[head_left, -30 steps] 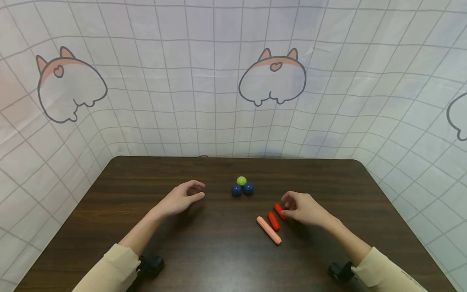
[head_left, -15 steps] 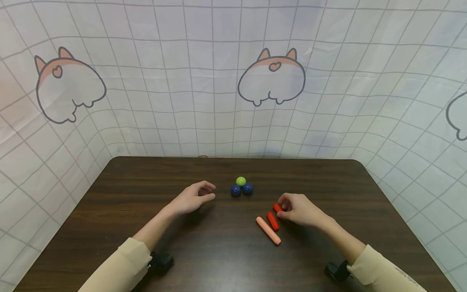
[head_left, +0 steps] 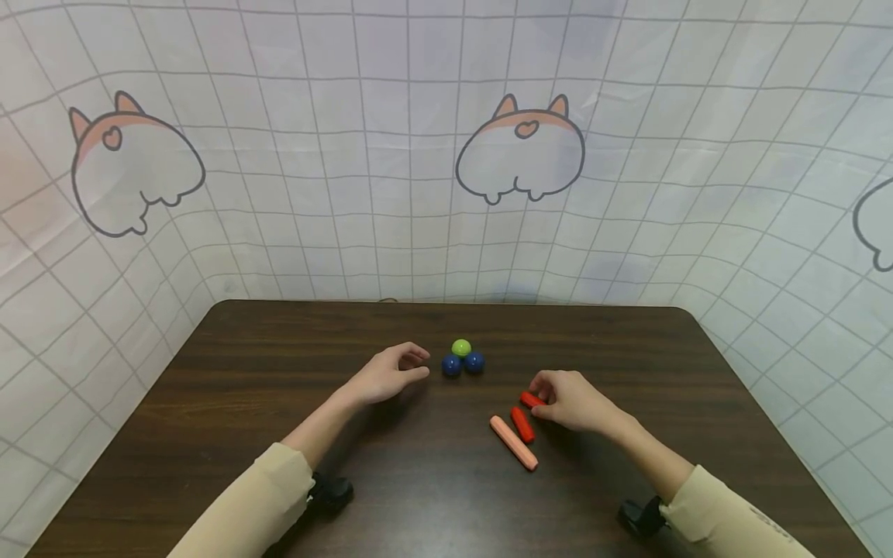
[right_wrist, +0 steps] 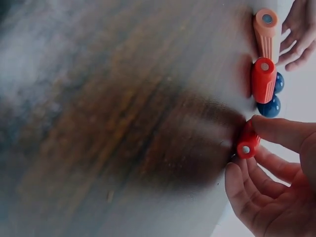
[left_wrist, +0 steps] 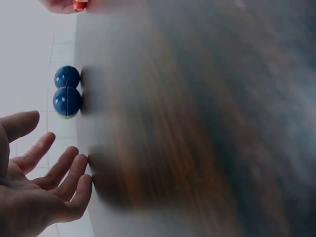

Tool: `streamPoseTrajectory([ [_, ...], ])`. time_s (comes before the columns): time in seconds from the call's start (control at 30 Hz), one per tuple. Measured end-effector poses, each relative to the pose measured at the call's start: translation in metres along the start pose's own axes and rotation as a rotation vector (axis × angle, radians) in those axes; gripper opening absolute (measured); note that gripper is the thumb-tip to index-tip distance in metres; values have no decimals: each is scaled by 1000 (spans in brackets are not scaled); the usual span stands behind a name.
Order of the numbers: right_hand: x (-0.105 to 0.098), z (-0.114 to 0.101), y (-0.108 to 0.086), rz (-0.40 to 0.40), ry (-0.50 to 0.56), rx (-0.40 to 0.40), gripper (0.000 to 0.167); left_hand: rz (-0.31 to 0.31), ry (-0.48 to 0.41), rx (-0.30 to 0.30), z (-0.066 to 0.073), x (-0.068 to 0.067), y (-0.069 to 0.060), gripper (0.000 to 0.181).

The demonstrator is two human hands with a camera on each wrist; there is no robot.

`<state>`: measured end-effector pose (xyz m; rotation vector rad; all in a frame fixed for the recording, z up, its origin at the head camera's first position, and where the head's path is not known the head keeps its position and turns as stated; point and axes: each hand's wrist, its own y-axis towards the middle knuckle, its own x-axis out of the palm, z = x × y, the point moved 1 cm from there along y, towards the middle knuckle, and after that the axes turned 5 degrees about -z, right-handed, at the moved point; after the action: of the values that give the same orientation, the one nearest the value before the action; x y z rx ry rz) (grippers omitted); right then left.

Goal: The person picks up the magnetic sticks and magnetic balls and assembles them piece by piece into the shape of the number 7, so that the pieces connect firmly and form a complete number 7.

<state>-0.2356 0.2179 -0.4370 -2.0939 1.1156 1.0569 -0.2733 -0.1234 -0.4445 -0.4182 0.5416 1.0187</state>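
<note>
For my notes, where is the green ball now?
In the head view, the green ball is on the table, just behind two blue balls, to the right of the left hand.

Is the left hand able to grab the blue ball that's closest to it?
Probably yes. The left hand holds nothing, and I see nothing between it and the nearer blue ball. The green ball and the other blue ball sit beyond, out of the way.

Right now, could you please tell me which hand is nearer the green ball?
Left: the left hand is just left of the green ball; the right hand is farther off, to its right.
</note>
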Motion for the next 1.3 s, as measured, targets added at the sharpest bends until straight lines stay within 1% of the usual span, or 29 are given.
streamPoseTrajectory([
  [0.23, -1, 1, 2, -5, -9, -13, 15, 9, 9, -4, 3, 5, 10, 33],
  [0.47, -3, -2, 4, -18, 5, -9, 14, 11, 0, 0, 7, 8, 19, 35],
  [0.7, -5, -4, 8, -15, -3, -20, 14, 53, -31, -31, 9, 14, 27, 36],
  [0.93, -5, -7, 15, -20, -18, -19, 15, 86, -15, -23, 11, 20, 36, 34],
  [1.3, -4, -14, 25, -29, -11, -28, 15, 101, -12, -26, 13, 27, 42, 33],
])
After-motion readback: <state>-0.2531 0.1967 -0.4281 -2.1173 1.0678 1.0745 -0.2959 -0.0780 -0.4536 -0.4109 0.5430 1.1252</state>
